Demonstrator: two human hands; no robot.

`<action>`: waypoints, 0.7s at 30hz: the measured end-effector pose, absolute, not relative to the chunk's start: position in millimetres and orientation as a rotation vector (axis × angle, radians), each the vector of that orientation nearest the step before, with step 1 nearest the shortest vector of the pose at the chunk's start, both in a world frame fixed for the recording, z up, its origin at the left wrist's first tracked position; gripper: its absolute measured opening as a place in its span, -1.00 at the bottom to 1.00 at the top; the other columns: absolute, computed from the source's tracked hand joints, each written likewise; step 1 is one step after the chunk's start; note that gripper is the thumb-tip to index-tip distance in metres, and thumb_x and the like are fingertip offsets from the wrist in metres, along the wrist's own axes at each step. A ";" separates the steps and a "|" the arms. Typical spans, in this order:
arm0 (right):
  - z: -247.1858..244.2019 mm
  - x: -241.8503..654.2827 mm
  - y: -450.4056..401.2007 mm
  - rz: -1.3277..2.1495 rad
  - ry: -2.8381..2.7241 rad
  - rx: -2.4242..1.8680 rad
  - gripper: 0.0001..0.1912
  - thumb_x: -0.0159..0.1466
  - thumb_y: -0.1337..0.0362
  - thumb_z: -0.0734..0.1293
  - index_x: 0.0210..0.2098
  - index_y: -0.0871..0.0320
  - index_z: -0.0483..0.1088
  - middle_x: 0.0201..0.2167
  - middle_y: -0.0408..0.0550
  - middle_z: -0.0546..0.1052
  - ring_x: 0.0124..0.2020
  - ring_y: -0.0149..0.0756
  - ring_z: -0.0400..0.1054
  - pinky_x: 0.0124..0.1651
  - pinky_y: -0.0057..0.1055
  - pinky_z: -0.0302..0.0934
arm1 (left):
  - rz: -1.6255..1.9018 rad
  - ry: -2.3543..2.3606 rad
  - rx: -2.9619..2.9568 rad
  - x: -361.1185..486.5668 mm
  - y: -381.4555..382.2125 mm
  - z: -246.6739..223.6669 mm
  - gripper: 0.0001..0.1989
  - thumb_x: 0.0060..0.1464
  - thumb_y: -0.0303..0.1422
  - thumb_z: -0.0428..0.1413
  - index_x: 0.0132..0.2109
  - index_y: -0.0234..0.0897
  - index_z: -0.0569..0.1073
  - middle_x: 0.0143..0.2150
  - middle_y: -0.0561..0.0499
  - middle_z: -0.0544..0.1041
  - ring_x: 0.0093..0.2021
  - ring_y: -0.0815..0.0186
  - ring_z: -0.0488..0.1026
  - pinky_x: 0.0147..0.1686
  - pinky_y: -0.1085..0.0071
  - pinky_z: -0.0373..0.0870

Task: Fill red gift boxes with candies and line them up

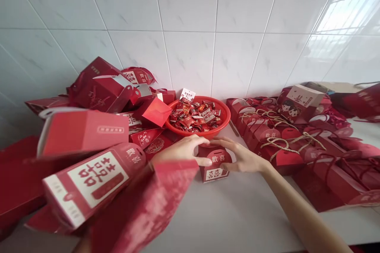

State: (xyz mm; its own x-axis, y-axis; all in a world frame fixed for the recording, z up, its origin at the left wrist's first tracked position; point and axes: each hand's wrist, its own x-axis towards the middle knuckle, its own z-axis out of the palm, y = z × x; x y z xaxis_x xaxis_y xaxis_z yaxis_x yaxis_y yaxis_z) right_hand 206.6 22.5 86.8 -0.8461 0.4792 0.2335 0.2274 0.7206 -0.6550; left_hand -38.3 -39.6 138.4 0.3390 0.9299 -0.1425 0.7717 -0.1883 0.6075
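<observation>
A small red gift box (pixel 214 174) with white and gold Chinese lettering and a rounded slotted top flap stands upright on the pale table. From its left side my left hand (pixel 185 151) grips it, thumb across the front and fingers over the top. My right hand (pixel 242 157) holds the right side, its fingers curved over the top and the thumb near the front flap. Just behind the box is a red plastic basket (pixel 227 116) filled with small wrapped sweets (pixel 192 118). A blurred red paper piece (pixel 160 197) hides much of my left forearm.
Red boxes and bags are piled on the left, including a long lettered box (pixel 95 178) near my left arm. Rows of red boxes with rope handles (pixel 276 142) stand on the right. A white tiled wall (pixel 190 59) rises behind the table (pixel 237 213).
</observation>
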 end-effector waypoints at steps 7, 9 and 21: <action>80.4 186.1 -50.1 0.494 -2.375 -0.527 -0.21 0.23 0.11 0.40 0.38 0.16 0.12 0.44 0.29 0.05 0.46 0.13 -0.07 0.39 0.11 -0.02 | 0.330 1.399 2.115 -26.0 -33.3 120.2 -0.34 0.03 -0.09 0.26 0.25 -0.15 0.38 0.25 -0.14 0.41 0.28 -0.01 0.32 0.23 0.14 0.28; 70.7 175.8 -77.7 0.457 -2.570 -0.201 -0.22 0.28 0.03 0.38 0.38 0.17 0.12 0.42 0.28 0.12 0.44 0.03 0.01 0.40 -0.04 0.03 | 0.296 1.441 2.073 -26.9 -32.1 119.7 -0.30 0.02 -0.07 0.27 0.27 -0.17 0.35 0.28 -0.16 0.39 0.28 -0.01 0.33 0.23 0.14 0.28; 35.1 145.7 -89.8 -0.049 -2.716 0.025 -0.57 0.49 0.15 0.14 0.28 0.10 0.31 0.35 0.06 0.31 0.37 -0.23 0.19 0.44 -0.16 0.00 | 0.353 1.448 2.036 -26.5 -27.9 114.0 -0.28 0.02 -0.04 0.26 0.29 -0.15 0.34 0.34 -0.15 0.34 0.32 0.00 0.28 0.28 0.12 0.23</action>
